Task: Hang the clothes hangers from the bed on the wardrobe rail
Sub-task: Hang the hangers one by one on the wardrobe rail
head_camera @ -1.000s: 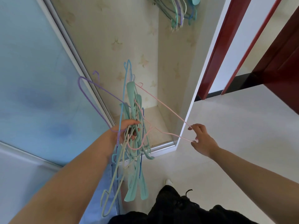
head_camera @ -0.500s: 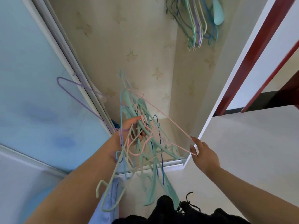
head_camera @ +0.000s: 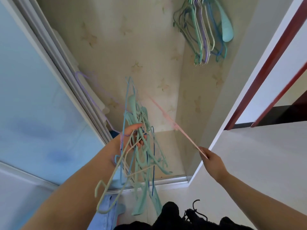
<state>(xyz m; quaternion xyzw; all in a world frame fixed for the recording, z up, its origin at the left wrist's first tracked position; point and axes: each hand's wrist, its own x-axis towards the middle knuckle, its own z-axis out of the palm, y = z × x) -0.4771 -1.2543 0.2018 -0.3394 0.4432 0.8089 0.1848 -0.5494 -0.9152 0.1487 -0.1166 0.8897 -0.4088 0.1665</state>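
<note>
A: Head view — what changed?
B: The right hand (head_camera: 214,163) has drawn the pink hanger (head_camera: 176,127) away from the hanger bundle (head_camera: 141,146), fingers pinching it.
A: The bundle?
B: Gripped in the left hand (head_camera: 134,138), below the hung hangers (head_camera: 206,34); pink looks nearly free.

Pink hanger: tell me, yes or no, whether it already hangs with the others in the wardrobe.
No: the right hand pinches one end of the pink hanger, far below the hung hangers.

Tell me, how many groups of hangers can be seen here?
2. A tangled bunch is held by the left hand, with the right hand pulling a pink hanger from it; the hung hangers are in the wardrobe, upper right.
</note>
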